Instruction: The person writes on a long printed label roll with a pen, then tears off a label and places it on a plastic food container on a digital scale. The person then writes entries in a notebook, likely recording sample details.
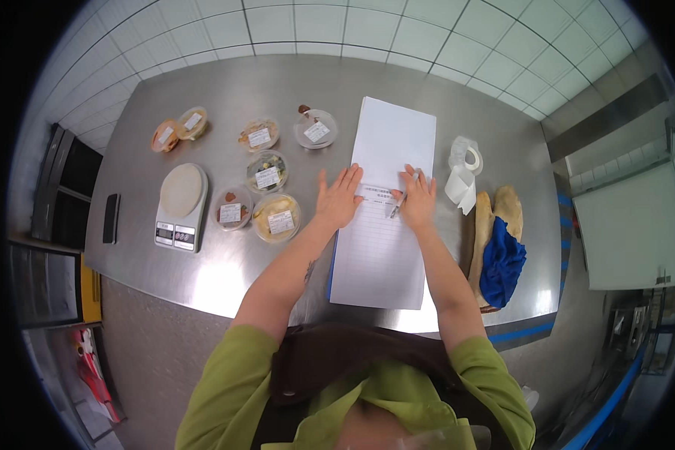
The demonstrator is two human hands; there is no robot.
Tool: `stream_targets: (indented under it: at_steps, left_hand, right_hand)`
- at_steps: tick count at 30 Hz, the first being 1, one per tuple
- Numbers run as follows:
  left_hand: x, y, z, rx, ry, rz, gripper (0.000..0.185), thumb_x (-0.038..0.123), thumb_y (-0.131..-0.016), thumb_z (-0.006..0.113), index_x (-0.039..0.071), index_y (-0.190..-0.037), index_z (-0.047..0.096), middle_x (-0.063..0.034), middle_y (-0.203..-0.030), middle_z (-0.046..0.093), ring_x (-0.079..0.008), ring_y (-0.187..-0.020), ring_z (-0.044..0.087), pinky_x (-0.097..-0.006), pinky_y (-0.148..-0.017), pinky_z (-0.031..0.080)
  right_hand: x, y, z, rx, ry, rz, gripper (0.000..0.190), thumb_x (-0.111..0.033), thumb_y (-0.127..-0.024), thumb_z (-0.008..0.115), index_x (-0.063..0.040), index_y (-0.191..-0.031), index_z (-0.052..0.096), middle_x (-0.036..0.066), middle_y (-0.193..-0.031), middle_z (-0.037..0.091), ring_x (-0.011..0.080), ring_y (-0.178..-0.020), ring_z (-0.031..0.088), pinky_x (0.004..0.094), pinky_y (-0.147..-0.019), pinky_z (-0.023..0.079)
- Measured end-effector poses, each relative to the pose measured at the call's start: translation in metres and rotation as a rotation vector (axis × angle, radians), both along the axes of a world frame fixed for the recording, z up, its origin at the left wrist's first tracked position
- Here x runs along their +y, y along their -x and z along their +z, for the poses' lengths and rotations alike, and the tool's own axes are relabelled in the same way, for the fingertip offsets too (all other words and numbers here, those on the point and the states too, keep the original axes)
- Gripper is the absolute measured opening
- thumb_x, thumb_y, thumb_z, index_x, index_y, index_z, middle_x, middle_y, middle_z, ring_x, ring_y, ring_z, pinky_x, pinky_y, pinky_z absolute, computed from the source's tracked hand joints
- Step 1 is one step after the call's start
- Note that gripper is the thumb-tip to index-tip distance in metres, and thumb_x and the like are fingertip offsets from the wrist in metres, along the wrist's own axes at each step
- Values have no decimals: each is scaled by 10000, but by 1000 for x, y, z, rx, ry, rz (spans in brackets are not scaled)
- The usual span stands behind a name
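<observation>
A clipboard or folder with a blue edge (332, 273) lies before me, spread with paper. Its near sheet is a printed, ruled form (379, 259), while the far sheet (395, 135) looks blank. My left hand (339, 201) rests flat on the left side of the paper, fingers spread, where the two sheets meet. Across the same fold is my right hand (419, 203), pressing on the right side with a pen (397, 207) held between its fingers. The pen tip points down toward the form's upper rows.
Left of the paper stand several labelled lidded plastic tubs, including one of yellowish food (277, 209) and one of greens (259, 163). Farther left are a kitchen scale (181, 191) and a dark phone (111, 218). A label roll (466, 160) and a basket with a blue cloth (502, 264) lie right.
</observation>
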State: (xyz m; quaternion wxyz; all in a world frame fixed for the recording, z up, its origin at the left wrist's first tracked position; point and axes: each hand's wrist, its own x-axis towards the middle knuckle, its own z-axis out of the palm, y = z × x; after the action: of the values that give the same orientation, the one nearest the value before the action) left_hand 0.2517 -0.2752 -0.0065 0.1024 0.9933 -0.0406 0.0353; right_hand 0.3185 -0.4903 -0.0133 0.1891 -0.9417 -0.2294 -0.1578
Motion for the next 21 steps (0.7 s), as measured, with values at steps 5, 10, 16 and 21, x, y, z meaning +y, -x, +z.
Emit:
stream_targets:
  at_steps: [5, 10, 16, 21]
  left_hand:
    - [-16, 59, 15, -58, 22, -79, 698, 386, -965, 569, 169, -1572, 301, -7, -1651, 260, -269, -1519, 228, -664, -1184, 94]
    - [-17, 117, -6, -85, 142, -226, 694, 429, -957, 564, 209, -1568, 318, -29, -1636, 285, -309, -1529, 170, -679, -1174, 97]
    - [-36, 118, -5, 2, 100, -150, 683, 458, -965, 545, 183, -1558, 346, -15, -1639, 268, -300, -1526, 178, -649, -1185, 113]
    - [-33, 110, -1, -105, 166, -201, 667, 367, -923, 604, 109, -1507, 410, -64, -1583, 372, -296, -1405, 357, -535, -1092, 289]
  right_hand:
    - [-9, -3, 9, 18, 149, -72, 520, -305, -877, 725, -130, -1328, 533, 81, -1515, 481, 339, -1428, 385, 588, -1169, 217]
    - [9, 35, 23, 61, -405, 8, 361, -262, -944, 692, -102, -1257, 608, 108, -1210, 671, 276, -1109, 632, 423, -970, 475]
    - [47, 85, 30, 894, -1135, -51, 572, -511, -1075, 352, -51, -1186, 674, 39, -794, 639, 62, -564, 468, 206, -549, 384]
    - [50, 79, 1, 674, -1268, -134, 237, -246, -1028, 536, -58, -1079, 670, -1, -718, 590, 45, -590, 486, 200, -515, 355]
